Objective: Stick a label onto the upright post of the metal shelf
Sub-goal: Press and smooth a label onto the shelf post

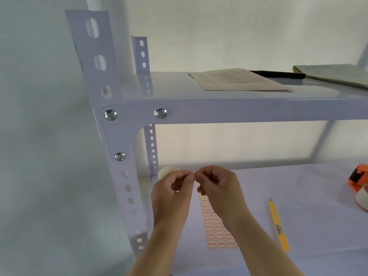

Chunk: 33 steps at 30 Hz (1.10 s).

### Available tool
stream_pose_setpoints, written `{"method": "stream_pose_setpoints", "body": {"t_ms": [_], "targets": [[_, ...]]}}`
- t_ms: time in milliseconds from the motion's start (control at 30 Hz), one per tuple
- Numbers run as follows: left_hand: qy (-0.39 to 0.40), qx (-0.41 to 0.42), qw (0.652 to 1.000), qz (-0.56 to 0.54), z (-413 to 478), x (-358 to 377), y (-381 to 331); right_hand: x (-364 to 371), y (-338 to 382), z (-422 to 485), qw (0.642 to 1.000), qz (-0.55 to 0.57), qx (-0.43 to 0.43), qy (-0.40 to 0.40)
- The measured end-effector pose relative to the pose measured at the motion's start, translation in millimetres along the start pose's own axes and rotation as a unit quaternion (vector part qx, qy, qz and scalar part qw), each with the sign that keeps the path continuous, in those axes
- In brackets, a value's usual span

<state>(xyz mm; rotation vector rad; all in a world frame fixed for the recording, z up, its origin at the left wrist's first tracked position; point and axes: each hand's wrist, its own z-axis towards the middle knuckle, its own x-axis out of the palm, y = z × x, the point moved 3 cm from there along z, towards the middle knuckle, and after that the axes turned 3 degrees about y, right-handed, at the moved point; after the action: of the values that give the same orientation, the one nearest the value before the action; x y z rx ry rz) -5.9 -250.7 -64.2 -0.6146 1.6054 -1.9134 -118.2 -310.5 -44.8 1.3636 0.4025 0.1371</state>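
Observation:
The white metal shelf's near upright post (127, 188), punched with slots, stands at the left, bolted to the upper shelf by a corner plate (119, 134). Above the lower shelf, my left hand (172, 193) and my right hand (218, 188) meet fingertip to fingertip, pinching a tiny red-edged label (194, 174) between them. A sheet of red-bordered labels (218, 230) lies flat on the lower shelf, partly hidden under my right hand. The hands are to the right of the post, apart from it.
A yellow utility knife (278, 226) lies right of the label sheet. An orange tape dispenser (358, 180) sits at the far right. A small pale round cup (168, 171) stands behind my left hand. On the upper shelf lie paper sheets (237, 79), a black pen (278, 74) and a notepad (334, 73).

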Motion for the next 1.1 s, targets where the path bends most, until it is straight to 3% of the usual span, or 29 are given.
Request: {"method": "stream_pose_setpoints", "body": {"t_ms": [133, 567, 800, 1100], "targets": [[-0.04, 0.021, 0.998, 0.053, 11, 8, 5, -2, -12, 26, 0.999, -0.009, -0.006, 0.043], [-0.156, -0.046, 0.966, 0.201, 47, 18, 12, 20, -31, 104, 0.975, -0.084, -0.073, 0.194], [-0.131, -0.078, 0.935, 0.32, 72, 7, 29, 49, -47, 126, 0.957, -0.193, -0.078, 0.2], [-0.132, -0.095, 0.923, 0.349, 82, 8, 40, 60, -54, 131, 0.959, -0.206, -0.049, 0.19]]}}
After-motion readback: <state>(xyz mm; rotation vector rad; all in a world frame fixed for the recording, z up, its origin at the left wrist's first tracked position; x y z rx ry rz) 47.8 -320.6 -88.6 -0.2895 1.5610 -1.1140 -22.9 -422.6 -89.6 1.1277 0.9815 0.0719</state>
